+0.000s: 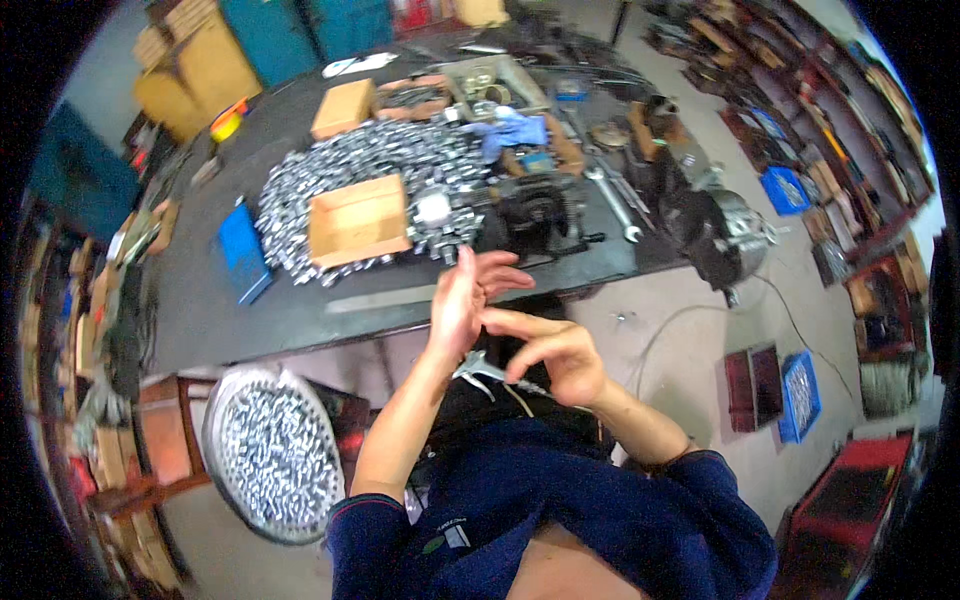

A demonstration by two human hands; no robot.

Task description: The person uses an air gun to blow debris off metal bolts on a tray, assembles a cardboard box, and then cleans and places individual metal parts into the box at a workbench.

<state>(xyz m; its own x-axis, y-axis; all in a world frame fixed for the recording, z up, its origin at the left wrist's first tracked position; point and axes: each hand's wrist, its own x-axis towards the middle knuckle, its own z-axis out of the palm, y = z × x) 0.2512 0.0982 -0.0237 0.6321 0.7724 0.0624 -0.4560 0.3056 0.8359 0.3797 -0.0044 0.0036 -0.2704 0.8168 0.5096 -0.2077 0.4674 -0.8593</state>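
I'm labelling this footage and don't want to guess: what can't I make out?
- Head view: whether anything small sits between the left hand and right hand; their fingers block it.
- Head view: the full shape of the silver object below them; the right hand hides part.
- Head view: what lies under the open cardboard box; the box covers it.
- Head view: details of the metal pieces, too small and blurred.

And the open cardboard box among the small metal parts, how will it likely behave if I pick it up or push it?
The cardboard box is probably light for its size: its bare bottom shows inside. Being wide and low, it seems unlikely to tip. Pushed sideways, it may catch or scatter the metal parts, which crowd around it.
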